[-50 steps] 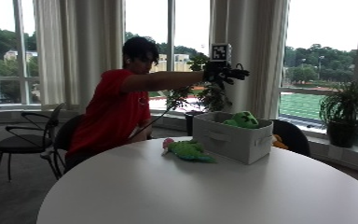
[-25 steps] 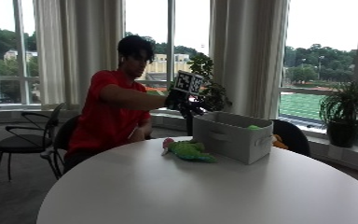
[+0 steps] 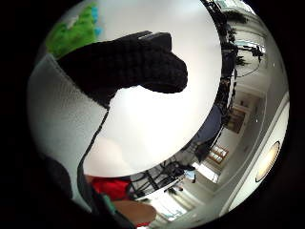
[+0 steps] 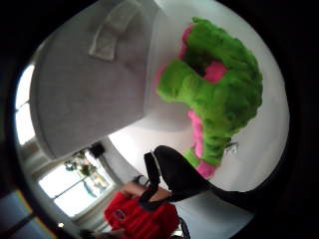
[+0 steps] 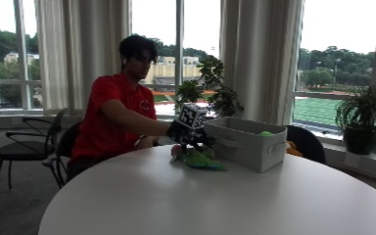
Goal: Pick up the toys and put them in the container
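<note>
**Outside view: gloved hand over last toy beside container**

Person's gloved right hand hangs just above the green-and-pink plush toy, which lies on the white table just beside the grey fabric container, on the person's side. Another green toy peeks over the container rim. Thumb-side palm view: plush toy sits straight out from the palm, long axis running roughly along the container wall. One gloved finger shows gently bent, holding nothing; the rest can't be seen. Likely next: drop straight down and close across the toy's narrow width.
</note>
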Tool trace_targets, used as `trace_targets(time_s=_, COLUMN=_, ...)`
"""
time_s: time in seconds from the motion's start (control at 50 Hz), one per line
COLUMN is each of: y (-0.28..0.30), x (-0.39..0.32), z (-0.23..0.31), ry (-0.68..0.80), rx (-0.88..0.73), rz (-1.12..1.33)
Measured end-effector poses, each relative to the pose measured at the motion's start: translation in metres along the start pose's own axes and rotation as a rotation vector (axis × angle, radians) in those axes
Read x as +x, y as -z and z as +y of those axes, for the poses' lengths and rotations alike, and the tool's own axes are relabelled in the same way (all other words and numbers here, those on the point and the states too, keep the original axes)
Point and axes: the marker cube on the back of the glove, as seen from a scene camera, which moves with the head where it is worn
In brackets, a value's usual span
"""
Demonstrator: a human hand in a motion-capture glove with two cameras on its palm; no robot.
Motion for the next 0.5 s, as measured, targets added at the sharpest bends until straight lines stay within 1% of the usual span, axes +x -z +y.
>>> trace_targets(time_s=0.12, y=-0.026, x=-0.007, z=-0.007, ry=-0.003, rx=-0.065, rz=0.018)
trace_targets(time_s=0.2, y=-0.033, x=-0.005, z=-0.012, ry=-0.019, rx=-0.099, rz=0.027)
trace_targets(time_s=0.24, y=-0.037, x=-0.005, z=-0.014, ry=-0.018, rx=-0.102, rz=0.030)
trace_targets(time_s=0.38, y=-0.058, x=-0.052, z=-0.004, ry=0.001, rx=-0.085, rz=0.004)
trace_targets(time_s=0.5, y=-0.057, x=-0.045, z=-0.008, ry=0.013, rx=-0.098, rz=0.020)
